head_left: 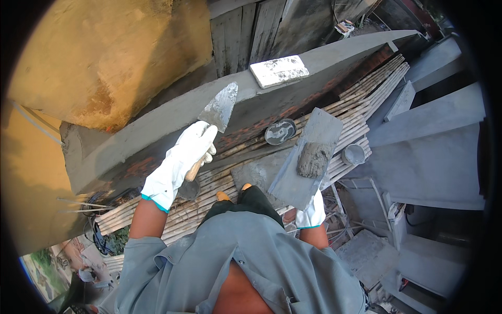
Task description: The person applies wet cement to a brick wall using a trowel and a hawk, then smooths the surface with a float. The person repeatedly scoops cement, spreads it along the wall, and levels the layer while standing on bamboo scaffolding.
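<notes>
My left hand (186,152), in a white glove, is closed round the wooden handle of a pointed trowel (222,107). The blade is smeared with grey mortar and held up near the rendered wall top (172,104). Low on the right, my right hand (312,213), gloved too, supports a flat grey mortar board (320,128) by its near end. The board hides most of its fingers. A lump of wet mortar (314,159) sits on the middle of the board. On the wall top lies a white rectangular float or block (280,71), spotted with mortar.
Beneath me is a platform of bamboo poles (214,196) with a flat grey sheet (259,170) on it. A round dark pan (280,131) and a small bucket (353,154) stand there. A yellow wall (104,57) rises at the left, with grey concrete structures (423,162) at the right.
</notes>
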Demonstrator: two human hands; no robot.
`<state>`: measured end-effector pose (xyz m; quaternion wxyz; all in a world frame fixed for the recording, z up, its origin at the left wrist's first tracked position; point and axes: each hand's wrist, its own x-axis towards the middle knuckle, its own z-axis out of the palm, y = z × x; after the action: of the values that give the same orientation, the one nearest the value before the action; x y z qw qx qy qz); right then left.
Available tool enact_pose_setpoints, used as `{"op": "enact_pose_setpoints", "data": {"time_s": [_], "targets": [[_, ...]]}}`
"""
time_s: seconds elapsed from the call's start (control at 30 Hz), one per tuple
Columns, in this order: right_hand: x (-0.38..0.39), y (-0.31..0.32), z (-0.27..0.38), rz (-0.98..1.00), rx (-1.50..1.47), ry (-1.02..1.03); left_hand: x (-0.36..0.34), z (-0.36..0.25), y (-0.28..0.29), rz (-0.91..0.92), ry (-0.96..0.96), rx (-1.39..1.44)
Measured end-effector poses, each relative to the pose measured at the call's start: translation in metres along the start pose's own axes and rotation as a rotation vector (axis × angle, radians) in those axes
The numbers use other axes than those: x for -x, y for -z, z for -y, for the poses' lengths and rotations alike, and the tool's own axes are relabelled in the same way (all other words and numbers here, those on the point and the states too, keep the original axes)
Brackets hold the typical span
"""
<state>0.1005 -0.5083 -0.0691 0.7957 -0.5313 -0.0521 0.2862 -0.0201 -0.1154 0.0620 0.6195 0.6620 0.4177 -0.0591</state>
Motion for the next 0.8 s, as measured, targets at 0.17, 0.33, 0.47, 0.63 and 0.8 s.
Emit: {"op": "enact_pose_setpoints", "data": {"time_s": [0.17, 0.33, 0.47, 0.63, 0.8], "targets": [[-0.003, 0.012, 0.007, -0.048, 0.298, -0.130, -0.036, -0.042, -0.023, -0.004, -0.030, -0.107], [-0.023, 0.022, 0.006, -0.192, -0.059, -0.251, -0.056, -0.067, -0.040, 0.033, -0.036, -0.145], [-0.065, 0.058, 0.014, -0.032, 0.148, -0.183, -0.076, -0.094, -0.071, 0.025, 0.081, -0.145], [-0.116, 0.081, 0.043, 0.050, 0.130, -0.243, -0.119, -0.126, -0.117, 0.021, 0.063, -0.152], [-0.165, 0.065, 0.090, -0.007, -0.151, -0.321, -0.148, -0.147, -0.154, -0.038, -0.082, -0.110]]}}
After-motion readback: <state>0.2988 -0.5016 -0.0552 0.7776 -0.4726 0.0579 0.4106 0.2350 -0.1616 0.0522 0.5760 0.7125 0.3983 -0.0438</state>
